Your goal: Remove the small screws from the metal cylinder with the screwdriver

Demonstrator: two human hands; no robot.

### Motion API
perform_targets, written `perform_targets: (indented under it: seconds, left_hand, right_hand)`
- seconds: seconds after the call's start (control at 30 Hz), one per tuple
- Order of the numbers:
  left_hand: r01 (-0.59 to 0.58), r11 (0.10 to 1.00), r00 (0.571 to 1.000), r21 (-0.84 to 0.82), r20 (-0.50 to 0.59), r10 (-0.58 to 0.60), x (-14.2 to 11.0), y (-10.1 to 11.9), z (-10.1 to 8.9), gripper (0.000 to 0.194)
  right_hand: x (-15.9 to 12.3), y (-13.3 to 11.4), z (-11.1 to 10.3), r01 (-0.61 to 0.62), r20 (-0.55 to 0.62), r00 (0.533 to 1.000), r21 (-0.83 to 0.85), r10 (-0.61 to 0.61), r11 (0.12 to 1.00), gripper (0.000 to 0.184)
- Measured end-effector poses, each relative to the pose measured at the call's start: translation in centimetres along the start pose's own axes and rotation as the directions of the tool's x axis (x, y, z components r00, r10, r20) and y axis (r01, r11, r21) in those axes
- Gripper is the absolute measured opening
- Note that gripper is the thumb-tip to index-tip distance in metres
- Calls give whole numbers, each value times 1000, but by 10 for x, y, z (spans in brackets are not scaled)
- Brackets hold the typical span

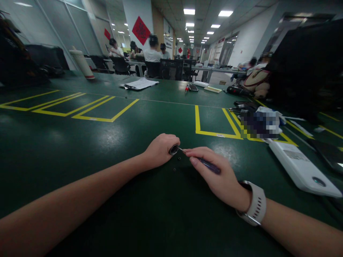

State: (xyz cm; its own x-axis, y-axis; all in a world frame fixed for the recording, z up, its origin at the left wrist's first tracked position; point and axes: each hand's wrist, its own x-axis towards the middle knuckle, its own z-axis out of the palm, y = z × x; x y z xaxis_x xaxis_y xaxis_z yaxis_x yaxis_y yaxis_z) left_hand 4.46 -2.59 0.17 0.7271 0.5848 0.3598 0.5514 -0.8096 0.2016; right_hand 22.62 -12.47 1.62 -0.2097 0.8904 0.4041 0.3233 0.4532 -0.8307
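Observation:
My left hand (160, 150) is closed around a small dark cylindrical part with a round metal-rimmed opening (174, 149), which faces toward my right hand. In my right hand (214, 171) is a slim screwdriver with a dark purple handle (210, 165). Its thin metal shaft (182, 150) points left and its tip reaches the rim of the round opening; whether it goes inside I cannot tell. Just below the hands, two tiny dark ring-like pieces, one a bit higher (179, 158) and one lower (174, 169), lie on the green table (128, 214).
A white device (302, 167) lies to the right, near a cluttered pile (259, 121). Yellow tape outlines (92, 119) mark the table. Farther back are a clipboard with papers (140, 83), a phone (193, 87), a red-tipped tool (187, 89) and a tumbler (82, 64). People sit at tables beyond.

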Motion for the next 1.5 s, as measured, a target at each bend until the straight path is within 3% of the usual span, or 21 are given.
perform_targets:
  seconds: [0.13,0.23,0.37,0.43,0.53,0.63,0.83,1.13,1.5]
  left_hand:
    - [-75,995,997,69,21,74,0,2,0,12]
    - [-109,990,993,84,45,106,-1,4,-2,13]
    - [-104,994,992,44,70,101,-2,4,-3,12]
    - [-88,996,994,14,62,87,-3,3,-2,11]
    - [-78,996,996,-33,46,80,-2,1,-1,11]
    - [-70,996,997,-60,32,72,-2,-1,-1,11]
    - [-66,996,997,61,40,64,-1,2,-1,11]
    - [-69,997,997,37,45,67,-3,1,-1,12]
    - [-28,999,999,34,31,27,-2,-1,0,10]
  right_hand:
    - [-1,0,2,51,23,999,-84,-49,995,24]
    - [2,1,-1,-87,31,996,-16,87,996,19]
    - [8,6,-6,-318,73,948,281,310,905,15]
    - [11,9,-6,-373,97,924,443,371,815,14]
    - [13,12,-6,-406,115,902,556,417,725,13]
    - [13,12,-5,-394,93,903,565,419,725,13]
    - [8,9,-4,-304,48,952,263,302,916,17]
    - [14,15,-6,-410,126,901,560,415,720,12]
    - [11,15,-5,-385,120,912,575,391,722,10]
